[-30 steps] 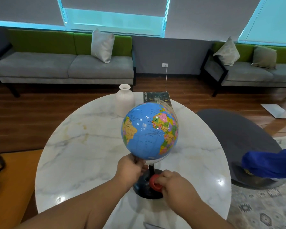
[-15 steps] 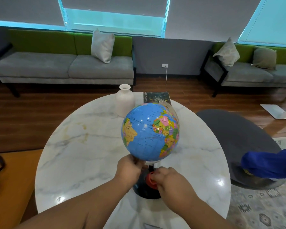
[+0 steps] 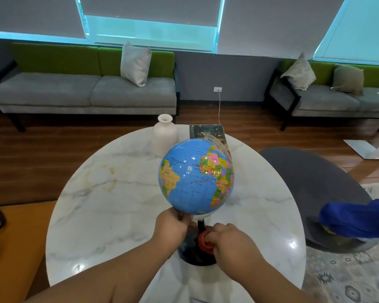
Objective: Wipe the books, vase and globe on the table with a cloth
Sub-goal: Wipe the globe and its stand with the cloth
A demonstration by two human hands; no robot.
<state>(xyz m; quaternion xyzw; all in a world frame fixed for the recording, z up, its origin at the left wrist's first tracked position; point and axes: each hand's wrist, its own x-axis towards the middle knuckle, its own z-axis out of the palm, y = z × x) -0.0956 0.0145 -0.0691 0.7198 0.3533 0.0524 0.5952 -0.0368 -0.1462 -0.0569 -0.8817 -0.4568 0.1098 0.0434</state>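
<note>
Left hand (image 3: 173, 226): fingers curled round the underside of the globe (image 3: 196, 176), gripping it.
Right hand (image 3: 230, 239): closed on a bunched red cloth (image 3: 204, 239), pressed to the globe's black base (image 3: 190, 254) between both hands.
Vase (image 3: 165, 136): white, upright, beyond the left hand on the table (image 3: 109, 193).
Book (image 3: 208, 131): beyond the globe; its edge reads "GA'HOOL".
Globe lettering: too small to read.

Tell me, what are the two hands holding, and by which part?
The left hand holds the globe by its underside; the right hand presses a bunched red cloth against the globe's black base.
</note>
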